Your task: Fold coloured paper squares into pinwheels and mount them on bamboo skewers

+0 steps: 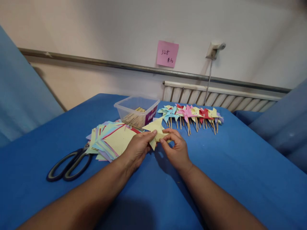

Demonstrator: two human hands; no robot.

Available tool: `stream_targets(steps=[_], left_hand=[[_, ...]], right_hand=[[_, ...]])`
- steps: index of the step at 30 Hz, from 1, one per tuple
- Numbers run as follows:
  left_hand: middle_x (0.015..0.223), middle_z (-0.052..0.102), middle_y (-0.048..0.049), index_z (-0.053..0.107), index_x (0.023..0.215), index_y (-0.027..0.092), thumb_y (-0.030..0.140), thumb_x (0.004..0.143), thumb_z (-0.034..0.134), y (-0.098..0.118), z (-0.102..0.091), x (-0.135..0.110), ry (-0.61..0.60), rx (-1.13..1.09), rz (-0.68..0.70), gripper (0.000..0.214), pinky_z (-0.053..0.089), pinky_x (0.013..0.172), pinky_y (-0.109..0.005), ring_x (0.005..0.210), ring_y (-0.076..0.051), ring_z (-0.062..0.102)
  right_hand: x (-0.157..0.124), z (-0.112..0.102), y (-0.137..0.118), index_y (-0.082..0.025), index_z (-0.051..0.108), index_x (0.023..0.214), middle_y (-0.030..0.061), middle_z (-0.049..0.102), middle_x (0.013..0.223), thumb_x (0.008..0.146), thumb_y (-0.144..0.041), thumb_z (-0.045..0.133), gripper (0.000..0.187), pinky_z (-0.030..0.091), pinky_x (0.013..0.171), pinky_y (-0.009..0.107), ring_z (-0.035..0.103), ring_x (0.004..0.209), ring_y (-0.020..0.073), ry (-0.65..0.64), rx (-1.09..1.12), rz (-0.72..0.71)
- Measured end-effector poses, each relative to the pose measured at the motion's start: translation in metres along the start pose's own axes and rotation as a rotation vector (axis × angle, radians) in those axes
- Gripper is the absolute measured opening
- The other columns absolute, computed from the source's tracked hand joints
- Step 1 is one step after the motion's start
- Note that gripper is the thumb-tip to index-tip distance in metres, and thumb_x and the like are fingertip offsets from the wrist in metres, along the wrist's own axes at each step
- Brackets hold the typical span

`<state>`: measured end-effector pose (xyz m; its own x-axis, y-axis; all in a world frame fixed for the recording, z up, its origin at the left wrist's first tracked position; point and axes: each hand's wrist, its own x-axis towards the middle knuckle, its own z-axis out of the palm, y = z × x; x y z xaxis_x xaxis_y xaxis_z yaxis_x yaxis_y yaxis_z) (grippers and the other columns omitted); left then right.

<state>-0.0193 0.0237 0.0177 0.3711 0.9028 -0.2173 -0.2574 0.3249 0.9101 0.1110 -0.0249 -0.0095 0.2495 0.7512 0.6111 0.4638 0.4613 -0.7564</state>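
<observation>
A pale yellow paper pinwheel [157, 128] with pointed blades is held up between my two hands, above the blue cloth. My left hand [137, 147] is closed on its left side, the thumb lying on the paper. The fingers of my right hand [177, 147] pinch its right edge. Whether a pin or stick is at the pinwheel's centre I cannot make out. Just left of my left hand lies a fanned stack of coloured paper sheets [120, 139], a yellow one on top.
Black-handled scissors [77, 164] lie at the left, their blades under the paper. Behind my hands stands a clear plastic box [122, 111] of thin wooden sticks [134, 118]. Several coloured pinwheels on sticks [188, 112] lie at the back right, before a radiator [216, 95].
</observation>
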Motion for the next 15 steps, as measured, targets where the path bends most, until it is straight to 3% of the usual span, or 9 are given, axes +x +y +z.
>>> stream_targets(steps=[8,12,15], left_hand=[[0.065,0.063,-0.0032,0.067,0.071,0.011,0.035,0.066,0.076,0.001,0.001,0.0,0.015,-0.041,0.025,0.026,0.042,0.055,-0.022,0.058,-0.011,0.055],[0.067,0.066,-0.0045,0.066,0.074,0.012,0.036,0.065,0.077,-0.001,0.0,0.001,0.045,-0.019,0.028,0.028,0.045,0.059,-0.026,0.061,-0.015,0.059],[0.068,0.067,-0.0058,0.066,0.073,0.012,0.039,0.066,0.076,-0.003,-0.001,0.0,0.049,0.037,0.047,0.03,0.043,0.056,-0.026,0.059,-0.015,0.059]], right_hand=[[-0.002,-0.005,-0.011,-0.021,0.065,0.079,0.0084,0.061,0.113,0.079,-0.019,0.061,0.004,0.043,0.096,0.038,0.057,0.109,0.0204,-0.042,0.01,-0.102],[-0.001,-0.004,0.001,-0.02,0.066,0.088,0.0102,0.056,0.121,0.081,-0.026,0.061,0.01,0.042,0.098,0.04,0.055,0.113,0.0222,0.1,0.059,0.06],[0.001,-0.002,0.012,-0.019,0.067,0.082,0.0102,0.059,0.115,0.079,-0.027,0.063,0.009,0.044,0.094,0.04,0.057,0.108,0.0226,0.13,0.113,0.159]])
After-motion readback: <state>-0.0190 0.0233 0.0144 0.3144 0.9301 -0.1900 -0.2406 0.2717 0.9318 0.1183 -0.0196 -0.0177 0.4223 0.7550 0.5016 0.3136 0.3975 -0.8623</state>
